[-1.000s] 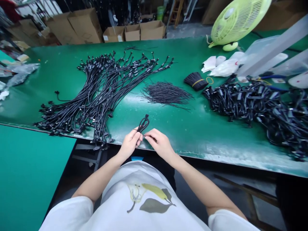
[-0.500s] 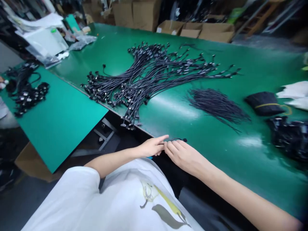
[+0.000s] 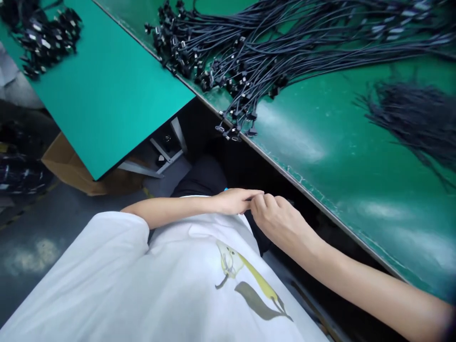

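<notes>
Because the black, thin-corded cables with small plugs (image 3: 245,21), lying far from centre to right on the glossy green table (image 3: 302,137), look light and limp, they should flex easily and sit best gripped mid-cord, clear of the stiffer ends. Near the table's edge, the left hand (image 3: 233,201) reaches inward with fingers extended, meeting the right hand (image 3: 272,213), whose knuckles are up and fingers curled together; what they pinch, if anything, is hidden.

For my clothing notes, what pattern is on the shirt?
The white shirt has a yellow-and-grey leafy print; head view.
</notes>
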Motion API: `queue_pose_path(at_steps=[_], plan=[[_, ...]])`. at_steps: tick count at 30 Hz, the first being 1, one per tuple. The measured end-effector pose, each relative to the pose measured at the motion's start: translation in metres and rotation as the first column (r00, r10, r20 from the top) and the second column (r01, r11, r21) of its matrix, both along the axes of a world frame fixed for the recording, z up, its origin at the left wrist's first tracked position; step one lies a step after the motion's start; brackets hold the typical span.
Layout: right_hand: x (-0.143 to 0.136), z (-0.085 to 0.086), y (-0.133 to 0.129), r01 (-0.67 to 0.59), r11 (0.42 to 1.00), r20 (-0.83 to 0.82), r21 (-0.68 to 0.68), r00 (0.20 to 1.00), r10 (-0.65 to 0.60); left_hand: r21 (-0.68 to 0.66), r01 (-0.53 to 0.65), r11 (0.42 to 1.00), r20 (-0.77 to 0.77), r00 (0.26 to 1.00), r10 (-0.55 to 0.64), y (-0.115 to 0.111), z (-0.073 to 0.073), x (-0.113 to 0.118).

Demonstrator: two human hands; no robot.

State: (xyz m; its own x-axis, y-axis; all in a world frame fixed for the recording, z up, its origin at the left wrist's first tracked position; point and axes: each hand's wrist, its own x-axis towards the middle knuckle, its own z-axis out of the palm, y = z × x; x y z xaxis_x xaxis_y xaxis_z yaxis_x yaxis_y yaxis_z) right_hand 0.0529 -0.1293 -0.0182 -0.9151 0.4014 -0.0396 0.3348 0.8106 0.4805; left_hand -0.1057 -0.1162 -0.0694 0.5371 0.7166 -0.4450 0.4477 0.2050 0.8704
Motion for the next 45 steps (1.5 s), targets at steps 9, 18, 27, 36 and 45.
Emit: queue_pose_path(at_steps=[9,18,27,36,45], plan=[[-0.011,-0.034,0.024,0.408,0.869,-0.23,-0.279,0.851,-0.473,-0.121,-0.281,0.952,0.209,0.93,0.302,0.007,-0.016,0.005],[-0.016,-0.08,-0.024,0.157,0.609,-0.626,-0.777,-0.104,-0.773,-0.497,-0.285,0.82,0.431,0.739,0.518,0.006,-0.018,0.003],[0.019,-0.074,-0.035,0.194,0.542,-0.539,-0.818,0.076,-0.839,0.358,0.018,0.933,0.283,0.951,-0.127,-0.011,-0.009,0.007],[0.008,-0.063,-0.046,0.332,0.849,-0.754,-0.411,0.4,-0.522,-0.28,-0.042,0.959,0.327,0.935,0.137,-0.013,-0.034,0.007],[0.009,-0.079,-0.065,0.382,0.841,-0.677,-0.383,0.503,-0.537,-0.047,-0.056,0.997,0.432,0.899,0.071,-0.022,0.026,-0.004]])
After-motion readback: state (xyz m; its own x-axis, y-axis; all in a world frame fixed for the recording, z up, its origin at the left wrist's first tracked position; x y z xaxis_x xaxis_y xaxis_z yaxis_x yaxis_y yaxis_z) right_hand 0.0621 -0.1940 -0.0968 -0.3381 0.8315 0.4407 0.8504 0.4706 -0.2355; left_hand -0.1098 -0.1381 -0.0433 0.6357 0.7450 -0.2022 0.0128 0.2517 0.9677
